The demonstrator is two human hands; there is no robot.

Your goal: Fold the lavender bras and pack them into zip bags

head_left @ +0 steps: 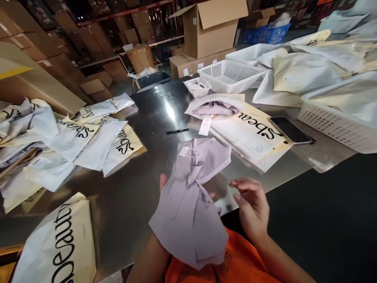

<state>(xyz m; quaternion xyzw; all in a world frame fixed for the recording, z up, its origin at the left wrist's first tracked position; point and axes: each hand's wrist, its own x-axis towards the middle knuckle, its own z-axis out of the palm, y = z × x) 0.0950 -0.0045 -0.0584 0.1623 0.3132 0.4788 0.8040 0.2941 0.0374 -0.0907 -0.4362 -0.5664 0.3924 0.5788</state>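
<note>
A lilac garment with a white tag on a thin loop drapes over my left hand. That hand holds it from beneath, so only the thumb and a bit of fingertip show at its sides. To the right of the garment, my right hand is raised near the table edge, thumb and fingers apart with nothing between them. Beyond the garment lie a black marker pen and an opened bag with folded lilac cloth in its mouth. A paper tag hangs from that bag.
Printed bags are piled on the left of the metal table, and one large bag lies near left. On the right are a flat printed bag, a phone and white baskets. Cardboard boxes stand behind.
</note>
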